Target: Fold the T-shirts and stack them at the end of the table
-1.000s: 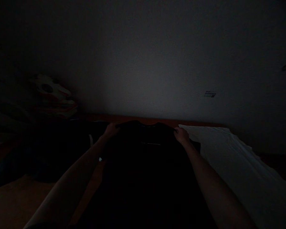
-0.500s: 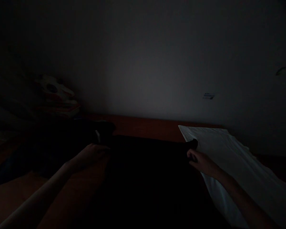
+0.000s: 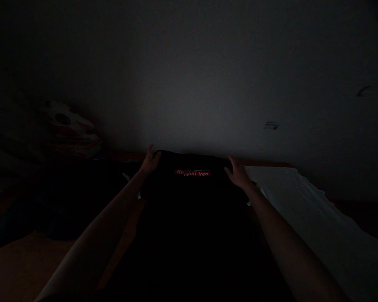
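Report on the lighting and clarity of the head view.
Head view: very dim; the black shirt loses its folds in shadow, the wall is brightest around mid-frame, the left-side pile is murky, and no glare shows.

- And here's the left forearm (image 3: 97, 235), bare from wrist up, slim at the wrist and widening smoothly toward the elbow.
- Down at its elbow end, a strip of dark cloth (image 3: 63, 298) shows, near black; whether it's a sleeve hem is too dim to tell.
- Over to the right forearm (image 3: 280, 230), also bare, with the same long taper from elbow to narrow wrist.
- Now the left hand (image 3: 149, 163), ungloved, thumb and a slender finger making out clearly.
- And the right hand (image 3: 238, 173), ungloved too, its finer details lost in the gloom.
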A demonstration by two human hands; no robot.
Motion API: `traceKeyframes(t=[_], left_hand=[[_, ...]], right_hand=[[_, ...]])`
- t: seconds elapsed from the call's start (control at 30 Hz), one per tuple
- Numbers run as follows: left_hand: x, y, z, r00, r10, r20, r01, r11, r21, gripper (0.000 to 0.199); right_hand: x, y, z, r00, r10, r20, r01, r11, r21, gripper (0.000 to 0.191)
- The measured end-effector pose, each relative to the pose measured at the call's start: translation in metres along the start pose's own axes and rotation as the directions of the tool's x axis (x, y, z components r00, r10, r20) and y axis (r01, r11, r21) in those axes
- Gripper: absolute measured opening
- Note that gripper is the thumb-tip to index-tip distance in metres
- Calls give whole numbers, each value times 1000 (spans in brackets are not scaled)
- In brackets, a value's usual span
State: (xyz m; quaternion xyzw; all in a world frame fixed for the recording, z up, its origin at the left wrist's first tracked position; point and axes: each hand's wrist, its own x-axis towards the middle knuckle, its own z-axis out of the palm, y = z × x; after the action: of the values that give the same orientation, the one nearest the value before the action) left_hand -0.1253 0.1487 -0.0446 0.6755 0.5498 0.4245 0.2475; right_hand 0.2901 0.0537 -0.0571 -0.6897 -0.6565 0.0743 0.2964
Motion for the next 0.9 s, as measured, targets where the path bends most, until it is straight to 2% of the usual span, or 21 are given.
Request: traceKeyframes(t=[0.07, 0.13, 0.23, 0.33, 0.4, 0.57, 0.63, 0.73, 0.77, 0.83, 0.9], left_hand=[[-13, -12, 11, 998, -11, 68, 3, 992, 122, 58], [-35, -26, 18, 989, -42, 140, 12, 977, 212, 59], [-66, -44, 21, 977, -119, 178, 54, 942, 332, 83], [-78, -54, 16, 965, -198, 174, 70, 830, 554, 100], [-76, -60, 11, 967, -175, 185, 19, 774, 633, 93], [-73, -66, -8, 978, 96, 187, -178, 849, 498, 59], [-82, -61, -20, 968, 160, 195, -236, 845, 480, 50], [-113, -45, -43, 950, 228, 214, -304, 835, 459, 38], [-128, -40, -52, 953, 210, 217, -289, 843, 454, 36], [-160, -31, -71, 963, 91, 254, -203, 866, 458, 36], [-195, -24, -87, 962, -46, 269, -88, 880, 466, 35]], right_hand=[[-12, 5, 10, 992, 2, 125, 27, 972, -233, 59], [-31, 11, 20, 980, 75, 184, -17, 955, -296, 60], [-56, 19, 30, 939, 246, 240, -139, 910, -390, 76], [-66, 24, 35, 909, 334, 248, -180, 853, -489, 86], [-67, 27, 36, 926, 306, 223, -156, 845, -511, 86], [-68, 32, 32, 973, 178, 145, -70, 831, -552, 72], [-75, 32, 27, 993, 88, 84, -24, 818, -575, 67], [-96, 31, 14, 994, -107, -9, 85, 836, -542, 57], [-106, 31, 8, 986, -161, -30, 125, 856, -502, 52], [-132, 32, -5, 975, -214, -54, 176, 902, -395, 45], [-163, 35, -21, 983, -176, -55, 153, 946, -287, 42]])
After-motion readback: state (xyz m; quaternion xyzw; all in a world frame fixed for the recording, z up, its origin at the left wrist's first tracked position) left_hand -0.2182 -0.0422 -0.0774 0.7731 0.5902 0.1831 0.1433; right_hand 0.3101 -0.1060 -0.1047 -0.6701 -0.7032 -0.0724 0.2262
